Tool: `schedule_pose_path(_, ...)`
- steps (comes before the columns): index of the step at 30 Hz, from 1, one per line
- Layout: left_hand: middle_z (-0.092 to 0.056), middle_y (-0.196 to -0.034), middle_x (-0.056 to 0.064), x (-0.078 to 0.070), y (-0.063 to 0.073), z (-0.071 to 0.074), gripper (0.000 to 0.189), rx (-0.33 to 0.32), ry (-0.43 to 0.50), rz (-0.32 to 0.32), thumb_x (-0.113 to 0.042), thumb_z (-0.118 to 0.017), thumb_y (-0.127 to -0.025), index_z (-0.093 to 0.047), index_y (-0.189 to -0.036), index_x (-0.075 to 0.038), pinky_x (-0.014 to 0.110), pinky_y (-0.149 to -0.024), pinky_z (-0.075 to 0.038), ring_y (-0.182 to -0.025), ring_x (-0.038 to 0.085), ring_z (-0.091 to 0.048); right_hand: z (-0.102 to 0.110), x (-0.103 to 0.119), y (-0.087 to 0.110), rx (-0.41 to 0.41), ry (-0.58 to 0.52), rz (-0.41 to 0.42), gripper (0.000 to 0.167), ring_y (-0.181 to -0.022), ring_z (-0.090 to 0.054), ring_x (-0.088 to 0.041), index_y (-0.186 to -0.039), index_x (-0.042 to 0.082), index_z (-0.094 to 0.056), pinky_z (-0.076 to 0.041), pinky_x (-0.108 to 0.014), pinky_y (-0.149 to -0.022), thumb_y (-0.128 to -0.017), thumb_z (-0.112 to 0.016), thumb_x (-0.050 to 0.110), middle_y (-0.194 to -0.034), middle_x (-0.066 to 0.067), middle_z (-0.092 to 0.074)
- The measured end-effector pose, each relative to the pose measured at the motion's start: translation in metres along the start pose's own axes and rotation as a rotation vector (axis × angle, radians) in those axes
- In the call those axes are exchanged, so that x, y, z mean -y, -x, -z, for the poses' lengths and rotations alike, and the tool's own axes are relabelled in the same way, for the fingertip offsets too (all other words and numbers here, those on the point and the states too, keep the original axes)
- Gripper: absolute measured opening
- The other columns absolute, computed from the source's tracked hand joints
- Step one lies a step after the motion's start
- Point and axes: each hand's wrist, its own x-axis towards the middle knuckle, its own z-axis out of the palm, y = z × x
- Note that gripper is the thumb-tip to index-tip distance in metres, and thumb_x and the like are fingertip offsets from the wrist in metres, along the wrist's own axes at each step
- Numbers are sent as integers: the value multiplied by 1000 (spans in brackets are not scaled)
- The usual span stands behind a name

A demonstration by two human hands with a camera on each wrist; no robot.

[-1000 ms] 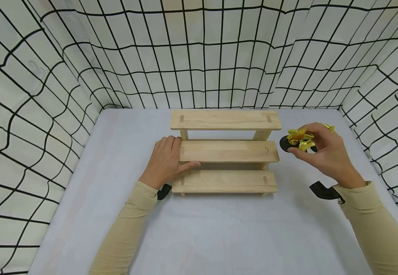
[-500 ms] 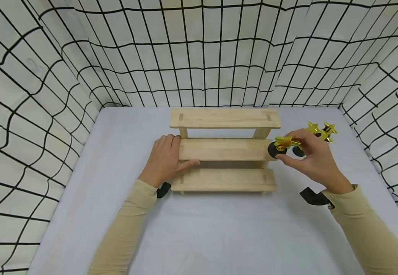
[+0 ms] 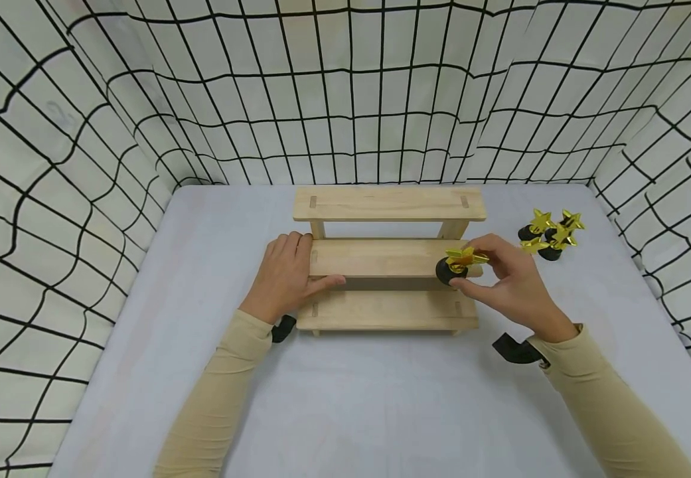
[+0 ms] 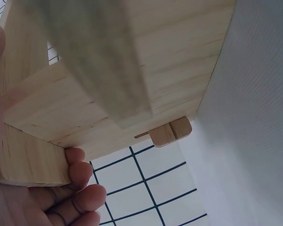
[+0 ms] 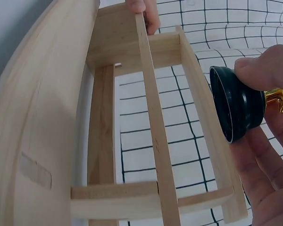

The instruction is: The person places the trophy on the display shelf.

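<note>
A three-step wooden display shelf (image 3: pixel 387 311) stands on the white-covered table. My left hand (image 3: pixel 282 275) grips the left end of its middle board, the thumb along the front edge. In the left wrist view, curled fingers (image 4: pixel 87 197) reach round the board's edge. My right hand (image 3: pixel 512 285) pinches a small star trophy (image 3: pixel 451 271), gold on top with a round black base. It is held over the right end of the middle board. In the right wrist view the trophy's base (image 5: pixel 240 103) is tilted, its hollow underside partly showing, and the gold part is largely hidden by the hand.
Several more gold star trophies (image 3: pixel 551 236) stand clustered on the table (image 3: pixel 381 405) right of the shelf. Black grid netting (image 3: pixel 381 99) over white walls encloses the back and both sides. The top board (image 3: pixel 389 203) rises behind the middle one.
My right hand has carried the trophy left, from beside the other trophies to over the middle board's right end. The left hand keeps its grip on the shelf.
</note>
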Motion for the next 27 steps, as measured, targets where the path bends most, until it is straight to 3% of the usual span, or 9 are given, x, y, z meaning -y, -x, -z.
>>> schedule_pose_path(16, -58, -93, 18, 2, 2, 0, 89, -28, -14, -25, -67, -83, -73, -57, -115, 8, 45, -79, -45, -84, 34, -54, -29, -1, -3, 21, -83, -7, 60, -103, -64, -2, -112, -3, -62, -53, -14, -95, -62, -83, -28, -110, -1, -64)
schedule_pose_path(23, -59, -96, 19, 2, 2, 0, 90, -6, -19, -12, -66, -83, -74, -57, -117, 8, 46, -83, -46, -88, 35, -55, -40, 0, -4, 22, -81, -4, 61, -103, -63, -2, -114, -3, -62, -53, -13, -94, -62, -84, -26, -112, 2, -64)
schedule_pose_path(27, -59, -96, 19, 1, 1, 0, 90, 10, -18, 0, -67, -82, -75, -57, -118, 9, 46, -83, -46, -88, 36, -56, -46, 0, -6, 16, -84, 17, 59, -101, -63, -2, -112, -4, -63, -53, -13, -94, -62, -85, -25, -108, -4, -66)
